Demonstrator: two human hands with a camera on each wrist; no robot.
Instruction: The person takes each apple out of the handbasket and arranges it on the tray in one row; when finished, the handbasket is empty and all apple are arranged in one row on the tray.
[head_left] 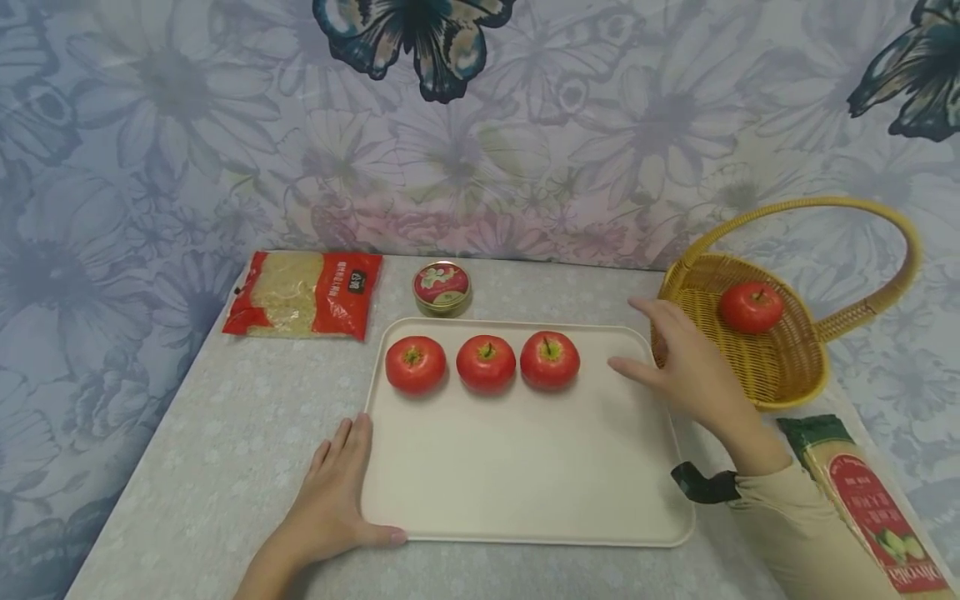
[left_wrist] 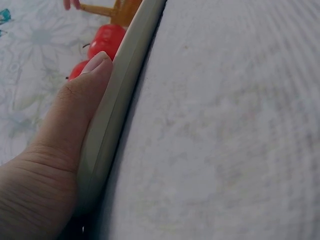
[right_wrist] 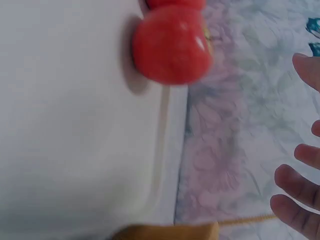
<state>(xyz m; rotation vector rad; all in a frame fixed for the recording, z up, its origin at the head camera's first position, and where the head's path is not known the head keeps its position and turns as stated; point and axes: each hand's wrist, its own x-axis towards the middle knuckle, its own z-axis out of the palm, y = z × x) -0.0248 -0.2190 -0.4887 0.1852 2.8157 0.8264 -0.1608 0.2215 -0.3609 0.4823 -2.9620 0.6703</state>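
Three red apples (head_left: 486, 364) stand in a row along the far side of a cream rectangular tray (head_left: 517, 467). At the tray's near left corner is my left hand (head_left: 330, 492), its fingers straight along the left edge and its thumb on the front rim. In the left wrist view, the thumb (left_wrist: 75, 107) lies against the tray's side. My right hand (head_left: 693, 367) is over the tray's right edge, between the rightmost apple (right_wrist: 172, 45) and a yellow wicker basket (head_left: 780, 387). Its thumb and fingers are spread apart with nothing between them. One more apple (head_left: 751, 307) sits inside the basket.
Behind the tray stands a small round tin (head_left: 442, 287). A red and clear food packet (head_left: 303, 296) lies at the back left. Beside the right forearm is a green, red and tan packet (head_left: 870, 508). A floral backdrop (head_left: 465, 167) rises behind the table.
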